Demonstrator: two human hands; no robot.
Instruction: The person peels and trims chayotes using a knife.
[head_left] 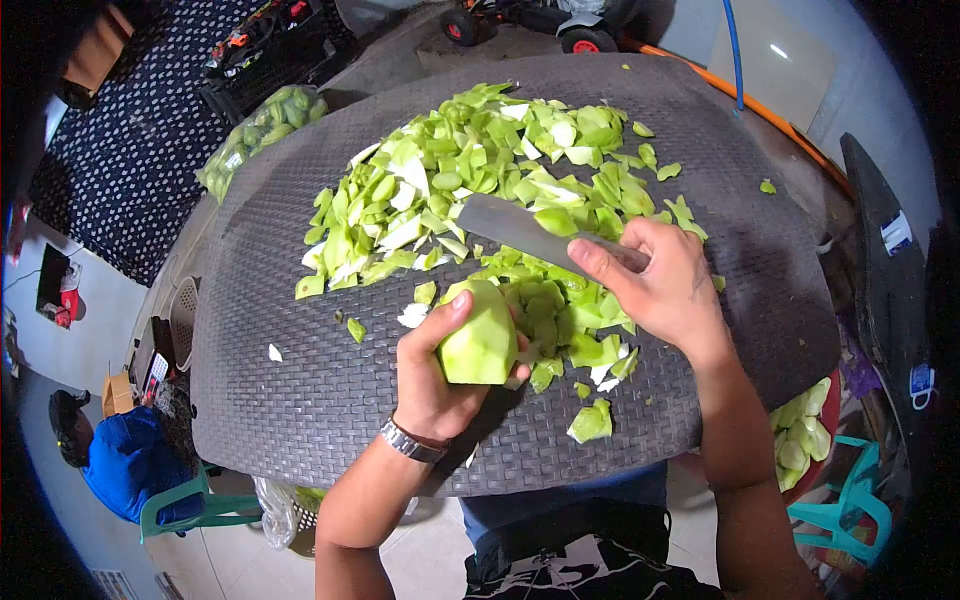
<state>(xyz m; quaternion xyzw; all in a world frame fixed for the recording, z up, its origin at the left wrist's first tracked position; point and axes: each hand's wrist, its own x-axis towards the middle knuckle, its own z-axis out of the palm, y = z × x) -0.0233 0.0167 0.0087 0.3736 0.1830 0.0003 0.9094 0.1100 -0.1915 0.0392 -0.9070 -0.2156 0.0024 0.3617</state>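
My left hand (435,375) is wrapped round a pale-green peeled vegetable (480,335) that looks like a chayote, with flat cut facets on its sides. In my right hand (665,285) is the handle of a kitchen knife (525,232). Its broad grey blade points left, above the peelings and apart from the vegetable. A wide heap of green and whitish peelings (400,200) covers the far middle of the dark woven-pattern table (290,380). More peelings (590,420) lie just beyond and beside my left hand.
A clear bag of green produce (265,130) stands past the table's far left edge. At lower right, a red basin (828,420) holds pale-green pieces beside a teal chair (850,500). A person in blue (135,465) sits at lower left. Scattered scraps (355,328) dot the tabletop.
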